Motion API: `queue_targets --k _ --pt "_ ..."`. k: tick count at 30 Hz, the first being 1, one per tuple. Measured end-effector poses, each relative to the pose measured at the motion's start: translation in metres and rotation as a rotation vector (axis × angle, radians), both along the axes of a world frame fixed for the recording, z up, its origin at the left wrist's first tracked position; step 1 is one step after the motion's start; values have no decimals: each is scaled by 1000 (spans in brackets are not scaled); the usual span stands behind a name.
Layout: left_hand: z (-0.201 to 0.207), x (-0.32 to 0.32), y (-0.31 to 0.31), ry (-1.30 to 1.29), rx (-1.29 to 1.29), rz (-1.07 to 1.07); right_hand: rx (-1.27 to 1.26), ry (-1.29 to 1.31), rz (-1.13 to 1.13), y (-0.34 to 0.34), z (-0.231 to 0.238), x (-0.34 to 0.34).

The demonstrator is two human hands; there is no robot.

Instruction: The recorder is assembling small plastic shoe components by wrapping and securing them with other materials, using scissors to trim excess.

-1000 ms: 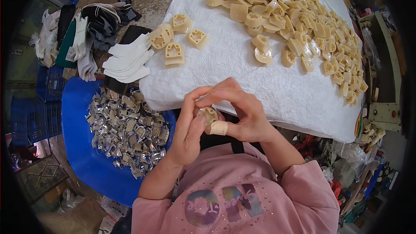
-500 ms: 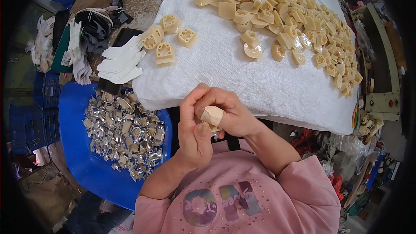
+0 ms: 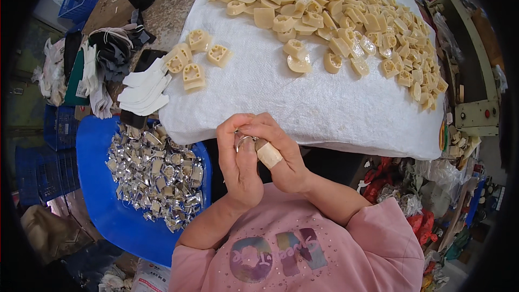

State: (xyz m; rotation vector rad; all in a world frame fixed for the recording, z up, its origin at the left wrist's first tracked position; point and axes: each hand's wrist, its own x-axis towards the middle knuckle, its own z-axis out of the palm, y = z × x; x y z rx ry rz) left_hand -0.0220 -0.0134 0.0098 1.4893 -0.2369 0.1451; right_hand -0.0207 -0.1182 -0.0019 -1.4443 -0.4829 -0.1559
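Note:
My left hand and my right hand meet in front of my chest, below the near edge of the white sack cloth. Their fingers are closed around a small shiny silver piece, mostly hidden by the fingers. A pale beige patch lies at my right thumb; whether it is a wrapping or part of a held piece I cannot tell. Beyond my hands, several beige heel-shaped blocks with holes lie on the cloth. A large heap of similar blocks covers its far and right side.
Left of my hands stands a blue basin holding many silver-and-beige pieces. White cut pieces and a dark phone-like slab lie beside the cloth. Gloves hang at the left; bags and scraps fill the right.
The whole scene has shifted slightly in view. My hands have turned against each other: the beige patch has tipped down and right, and a silver edge now shows between the fingers.

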Motion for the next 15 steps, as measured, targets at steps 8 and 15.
queue_targets --k 8,15 --pt "0 28 -35 313 -385 -293 146 430 227 -71 8 20" --pt "-16 42 -94 51 118 -168 116 302 -37 -108 3 39"
